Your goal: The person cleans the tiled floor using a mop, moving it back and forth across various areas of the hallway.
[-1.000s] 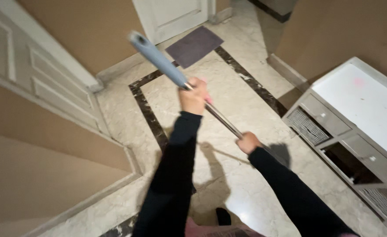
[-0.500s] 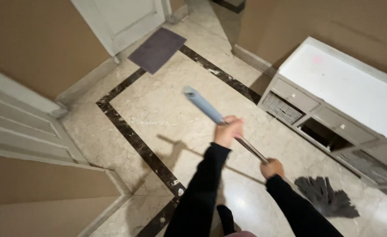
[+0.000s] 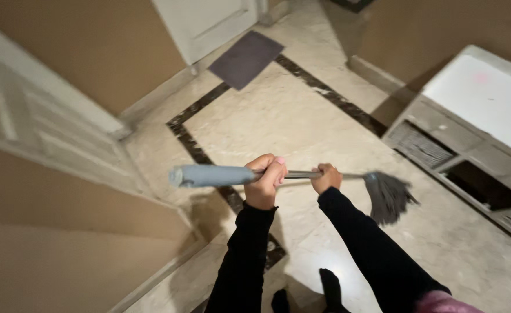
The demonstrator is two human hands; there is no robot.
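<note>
Both hands clasp the mop [image 3: 302, 174] held level above the marble floor [image 3: 290, 116], its long axis left-right: left hand [image 3: 265, 181] by the blue handle end, right hand [image 3: 326, 177] nearer the grey mop head [image 3: 387, 196].

Mop [image 3: 302, 174]: blue grip, metal shaft, dark string head; held horizontal above marble floor.
</note>
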